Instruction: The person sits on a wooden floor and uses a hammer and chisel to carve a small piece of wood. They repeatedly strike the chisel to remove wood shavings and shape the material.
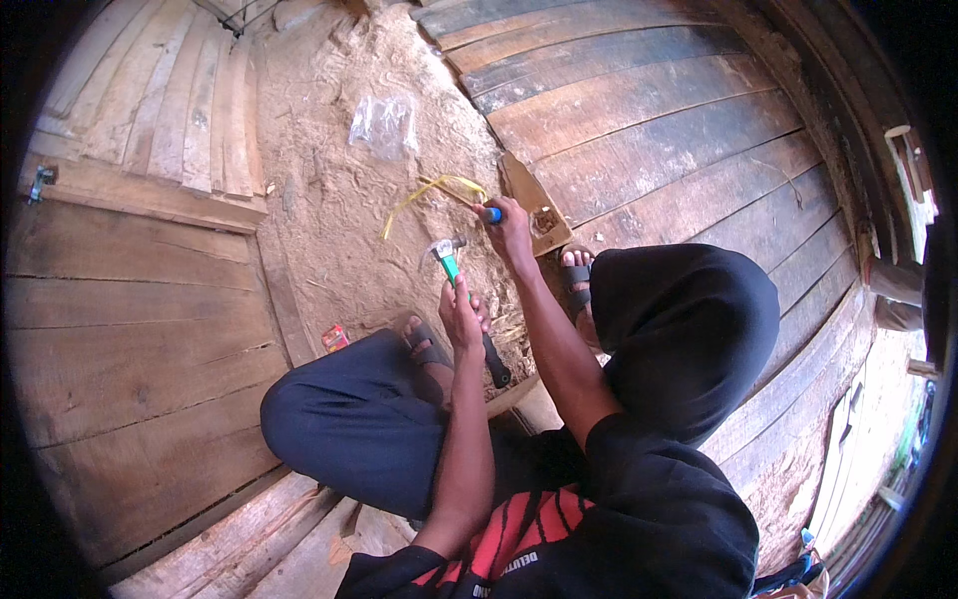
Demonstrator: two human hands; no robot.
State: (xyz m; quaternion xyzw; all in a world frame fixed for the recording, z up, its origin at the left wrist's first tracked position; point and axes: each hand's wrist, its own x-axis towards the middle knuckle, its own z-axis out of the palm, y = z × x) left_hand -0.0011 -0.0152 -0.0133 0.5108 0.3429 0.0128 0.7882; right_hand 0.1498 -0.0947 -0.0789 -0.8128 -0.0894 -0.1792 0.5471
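My left hand is closed round the green and black handle of a claw hammer. The hammer's metal head points away from me, and the black butt of its handle hangs below my fist. My right hand grips a tool with a blue handle; its working end is hidden, so I cannot tell its kind. Right beside that hand lies a wooden board with a rough hollow cut in it. A thin yellow strap curls over the ground at the tool's far side.
Sandy ground strewn with wood dust runs between plank platforms on the left and right. A clear plastic bag lies farther out. Near my left knee is a small red packet. Another person's leg shows at far right.
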